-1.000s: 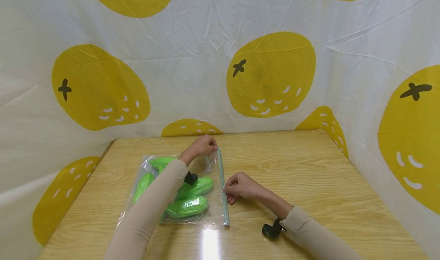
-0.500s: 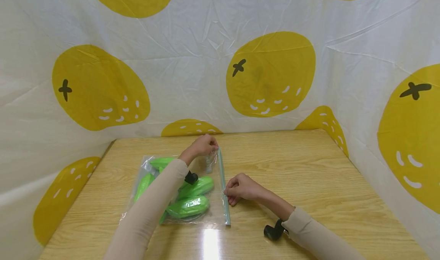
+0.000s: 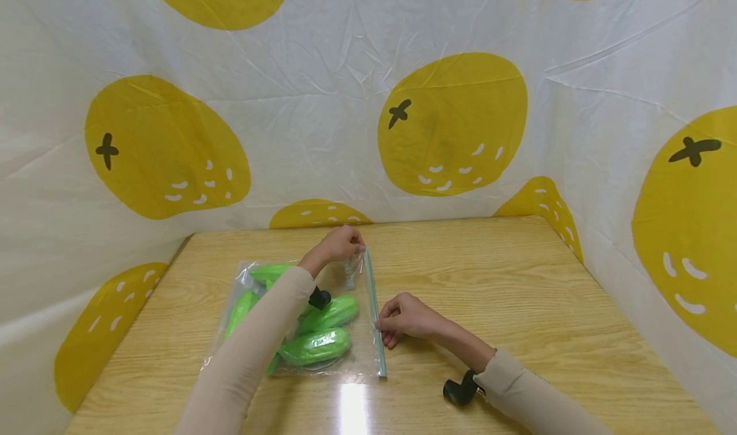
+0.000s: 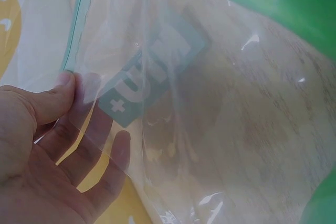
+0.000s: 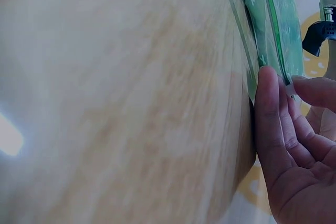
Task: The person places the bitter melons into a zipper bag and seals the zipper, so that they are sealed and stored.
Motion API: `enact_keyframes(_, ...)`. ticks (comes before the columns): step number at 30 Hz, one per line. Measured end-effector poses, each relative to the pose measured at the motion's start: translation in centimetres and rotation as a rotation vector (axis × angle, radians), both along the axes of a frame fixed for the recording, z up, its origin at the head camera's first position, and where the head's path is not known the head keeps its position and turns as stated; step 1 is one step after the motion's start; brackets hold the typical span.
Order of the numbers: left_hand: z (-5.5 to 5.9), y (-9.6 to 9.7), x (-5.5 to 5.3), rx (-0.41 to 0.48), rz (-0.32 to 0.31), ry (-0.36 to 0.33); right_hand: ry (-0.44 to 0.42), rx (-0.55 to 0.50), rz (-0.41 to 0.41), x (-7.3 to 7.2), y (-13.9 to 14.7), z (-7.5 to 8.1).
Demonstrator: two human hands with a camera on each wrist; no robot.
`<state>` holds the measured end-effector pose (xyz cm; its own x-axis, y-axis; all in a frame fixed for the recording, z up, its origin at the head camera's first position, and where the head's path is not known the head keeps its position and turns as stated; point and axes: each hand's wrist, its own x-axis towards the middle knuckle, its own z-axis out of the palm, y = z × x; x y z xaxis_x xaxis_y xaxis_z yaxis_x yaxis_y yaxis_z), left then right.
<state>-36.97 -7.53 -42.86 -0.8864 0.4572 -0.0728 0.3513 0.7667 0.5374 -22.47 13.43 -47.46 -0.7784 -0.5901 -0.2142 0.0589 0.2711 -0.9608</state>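
A clear zip bag (image 3: 364, 355) lies flat on the wooden table, holding several bright green, elongated things (image 3: 316, 347). Its pale green zipper strip (image 3: 371, 288) runs along the right side. At the strip's far end, my left hand (image 3: 338, 244) pinches the bag's corner between thumb and index finger; the left wrist view shows the other fingers (image 4: 97, 156) behind the clear plastic. My right hand (image 3: 411, 316) is partway down the strip. In the right wrist view its thumb and fingers pinch a small white zipper slider (image 5: 290, 89). My left forearm hides part of the bag.
The wooden table (image 3: 489, 268) extends right of the bag. A white curtain with yellow fruit prints (image 3: 322, 147) stands behind the table and along both sides. A black wrist camera (image 3: 460, 390) hangs below my right sleeve.
My right hand has slid slightly along the zipper strip toward the near end. The left hand stays at the far corner, and the bag has barely shifted.
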Motion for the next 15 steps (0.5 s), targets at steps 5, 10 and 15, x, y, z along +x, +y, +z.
enact_keyframes(5, -0.01, -0.01, -0.01, -0.004, -0.001, -0.007, 0.003, -0.014, 0.012, 0.18, 0.07, -0.02)
enact_keyframes(10, -0.08, -0.03, -0.08, -0.004, -0.002, -0.009, -0.006, -0.009, 0.012, 0.17, 0.06, -0.28)
enact_keyframes(15, -0.02, -0.05, -0.06, 0.004, -0.005, -0.009, -0.003, -0.006, 0.018, 0.25, 0.11, -0.22)
